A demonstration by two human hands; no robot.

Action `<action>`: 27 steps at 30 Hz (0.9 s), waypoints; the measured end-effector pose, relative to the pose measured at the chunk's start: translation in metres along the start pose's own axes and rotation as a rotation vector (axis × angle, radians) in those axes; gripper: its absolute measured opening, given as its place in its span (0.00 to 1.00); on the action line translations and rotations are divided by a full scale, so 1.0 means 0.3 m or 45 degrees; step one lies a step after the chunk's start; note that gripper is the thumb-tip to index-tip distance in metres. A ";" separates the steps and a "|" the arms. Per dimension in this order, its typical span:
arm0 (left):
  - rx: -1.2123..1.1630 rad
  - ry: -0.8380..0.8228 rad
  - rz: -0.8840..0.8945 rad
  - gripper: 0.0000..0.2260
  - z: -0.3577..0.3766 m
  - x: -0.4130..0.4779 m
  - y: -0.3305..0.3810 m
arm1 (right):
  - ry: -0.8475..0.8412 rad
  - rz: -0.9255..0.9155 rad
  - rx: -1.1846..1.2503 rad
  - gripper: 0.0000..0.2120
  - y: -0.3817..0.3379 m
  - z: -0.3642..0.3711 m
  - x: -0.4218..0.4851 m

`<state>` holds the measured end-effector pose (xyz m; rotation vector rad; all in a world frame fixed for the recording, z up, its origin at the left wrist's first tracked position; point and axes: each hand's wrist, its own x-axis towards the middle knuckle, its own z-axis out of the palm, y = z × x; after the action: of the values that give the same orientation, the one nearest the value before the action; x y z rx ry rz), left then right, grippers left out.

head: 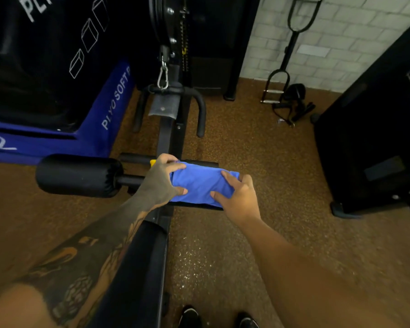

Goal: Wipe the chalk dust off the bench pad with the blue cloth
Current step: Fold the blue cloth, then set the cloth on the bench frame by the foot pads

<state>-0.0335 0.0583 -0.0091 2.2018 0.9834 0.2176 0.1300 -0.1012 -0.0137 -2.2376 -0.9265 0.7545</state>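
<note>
A blue cloth (198, 185) is draped over the right black roller pad (199, 205) of the bench, covering most of it. My left hand (162, 182) grips the cloth's left end, fingers curled over it. My right hand (237, 197) presses on the cloth's right end, thumb and fingers wrapped around cloth and pad. The long black bench pad (137, 268) runs from the rollers toward me, partly under my left forearm. The left roller pad (77, 175) is bare. No chalk dust can be made out.
A cable handle bar (168, 91) hangs on a carabiner beyond the rollers. Blue and black plyo boxes (57, 91) stand at left, a black machine (376, 138) at right. Straps and a handle (291, 100) lie by the brick wall. My shoes (218, 318) stand on the brown floor.
</note>
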 end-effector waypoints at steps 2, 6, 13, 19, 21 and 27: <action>0.076 -0.028 0.046 0.31 0.000 0.001 -0.011 | 0.055 -0.033 -0.145 0.32 0.008 -0.002 -0.006; 0.459 0.006 0.182 0.35 -0.005 -0.027 -0.019 | 0.271 -0.247 -0.514 0.30 -0.032 -0.002 -0.014; 0.783 -0.121 0.357 0.35 0.096 -0.018 -0.028 | -0.110 -0.306 -0.865 0.32 -0.051 0.068 0.034; 0.546 -0.142 0.322 0.43 0.094 0.000 -0.078 | -0.155 -0.349 -0.843 0.34 -0.030 0.047 0.059; 0.508 -0.129 0.319 0.44 0.096 0.000 -0.076 | -0.165 -0.348 -0.841 0.34 -0.031 0.045 0.064; 0.670 -0.012 0.326 0.42 0.038 -0.006 -0.018 | -0.083 -0.422 -0.827 0.37 -0.089 -0.012 0.062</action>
<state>-0.0330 0.0534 -0.0209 2.8091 0.8144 0.0662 0.1324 -0.0727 0.0023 -2.4895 -1.7151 0.4057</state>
